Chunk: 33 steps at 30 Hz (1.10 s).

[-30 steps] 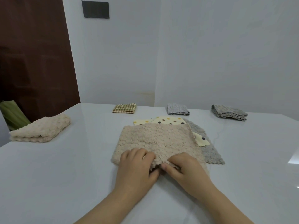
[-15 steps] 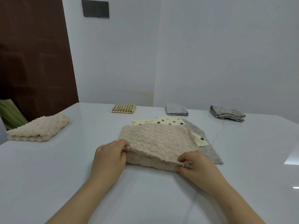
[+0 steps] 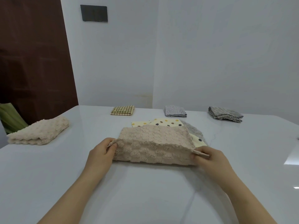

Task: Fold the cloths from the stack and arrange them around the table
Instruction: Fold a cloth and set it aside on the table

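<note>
Our forearms reach forward over the white table (image 3: 145,191), set well apart. Our left hand (image 3: 101,151) pinches the near left corner of the beige cloth (image 3: 155,147) between thumb and curled fingers, and our right hand (image 3: 210,159) pinches the near right corner the same way. That near edge is raised off the table and sags between our hands. The cloth's far part rests at mid-table on a polka-dot cloth (image 3: 165,122) and a grey cloth (image 3: 194,130). To the left lies a folded cream cloth (image 3: 38,133). Along the far edge, from left to right, lie a checked cloth (image 3: 123,110), a pale speckled cloth (image 3: 175,111) and a ribbed grey cloth (image 3: 224,114), each folded.
</note>
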{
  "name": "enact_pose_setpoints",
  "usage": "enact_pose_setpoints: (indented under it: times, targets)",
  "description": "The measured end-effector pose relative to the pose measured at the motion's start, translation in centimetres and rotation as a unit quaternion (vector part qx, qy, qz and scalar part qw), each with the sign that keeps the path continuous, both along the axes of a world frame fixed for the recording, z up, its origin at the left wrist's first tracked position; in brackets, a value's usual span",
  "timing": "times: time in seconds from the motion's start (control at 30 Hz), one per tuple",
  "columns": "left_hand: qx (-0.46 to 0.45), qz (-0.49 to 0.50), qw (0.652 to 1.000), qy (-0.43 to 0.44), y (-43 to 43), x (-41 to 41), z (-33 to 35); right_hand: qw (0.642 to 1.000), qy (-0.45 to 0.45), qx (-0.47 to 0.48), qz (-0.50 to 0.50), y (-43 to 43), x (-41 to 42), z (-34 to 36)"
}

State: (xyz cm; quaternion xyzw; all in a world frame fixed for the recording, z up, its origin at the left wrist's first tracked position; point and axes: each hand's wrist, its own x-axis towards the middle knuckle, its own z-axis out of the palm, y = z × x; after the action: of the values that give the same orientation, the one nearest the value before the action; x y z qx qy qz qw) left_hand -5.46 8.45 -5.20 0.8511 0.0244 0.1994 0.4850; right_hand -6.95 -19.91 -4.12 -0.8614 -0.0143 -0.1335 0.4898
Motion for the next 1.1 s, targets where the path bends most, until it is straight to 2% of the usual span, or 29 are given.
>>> enact_pose_setpoints:
  times: [0.1,0.2,0.4,0.57,0.63,0.73,0.8,0.87,0.93,1.0,1.03,1.1]
  targets:
    - [-0.030,0.014,0.999,-0.021,0.3,0.0,0.3,0.994,-0.019,0.106,-0.008,-0.1,0.2,-0.2]
    - [-0.077,0.012,0.996,-0.044,0.5,-0.2,0.9,0.984,-0.049,0.169,-0.011,-0.2,0.3,-0.2]
    - [-0.096,0.019,0.993,-0.062,0.6,-0.6,1.6,0.974,-0.074,0.214,-0.005,0.1,-0.1,0.4]
    - [-0.121,0.006,0.990,-0.070,0.9,-1.3,2.4,0.965,-0.047,0.255,0.032,0.2,-0.6,1.2]
    - [-0.177,-0.015,0.983,-0.053,1.1,-1.7,2.9,0.956,-0.023,0.287,0.058,0.1,-0.9,1.6]
    - [-0.317,-0.092,0.944,0.012,1.3,-2.1,3.6,0.930,0.017,0.347,0.119,-0.1,-1.4,2.3]
    - [-0.337,-0.122,0.932,0.054,1.4,-2.1,3.6,0.929,0.040,0.341,0.141,0.0,-1.8,2.6]
    - [-0.268,-0.098,0.956,0.067,1.3,-1.7,2.8,0.953,0.058,0.275,0.116,0.0,-1.3,1.9]
    - [-0.103,-0.042,0.992,0.065,1.3,-1.3,1.6,0.991,0.056,0.107,0.057,-0.1,-0.7,0.7]
    - [0.026,-0.013,0.997,0.066,1.3,-1.0,0.8,0.998,0.040,-0.056,0.008,0.0,-0.2,-0.1]
    - [0.056,-0.023,0.996,0.068,1.2,-1.0,0.7,0.995,0.035,-0.095,-0.005,0.1,-0.1,-0.4]
    - [0.117,-0.055,0.988,0.079,0.9,-1.0,0.5,0.993,0.028,-0.114,-0.012,0.1,0.0,-0.6]
